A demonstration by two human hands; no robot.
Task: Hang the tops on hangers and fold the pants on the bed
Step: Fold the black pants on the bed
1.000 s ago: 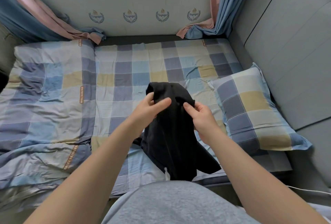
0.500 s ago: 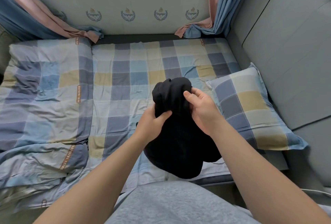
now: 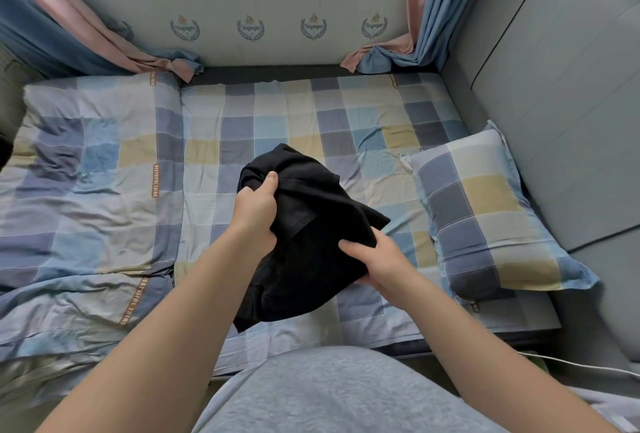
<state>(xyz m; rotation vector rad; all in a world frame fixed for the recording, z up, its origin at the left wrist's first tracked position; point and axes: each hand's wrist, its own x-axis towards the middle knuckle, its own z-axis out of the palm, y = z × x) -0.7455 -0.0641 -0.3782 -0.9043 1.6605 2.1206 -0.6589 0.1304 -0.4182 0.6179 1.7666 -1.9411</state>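
A bunched black garment (image 3: 311,211) is held over the checked bed (image 3: 277,121) between both hands; the left hand (image 3: 254,207) grips its upper left edge, thumb on top, the other fingers curled into the cloth; the right hand (image 3: 379,261) pinches the lower right side, thumb pressed on the fabric, its other fingers hidden beneath; a checked pillow (image 3: 485,211) lies near, to the garment's right.
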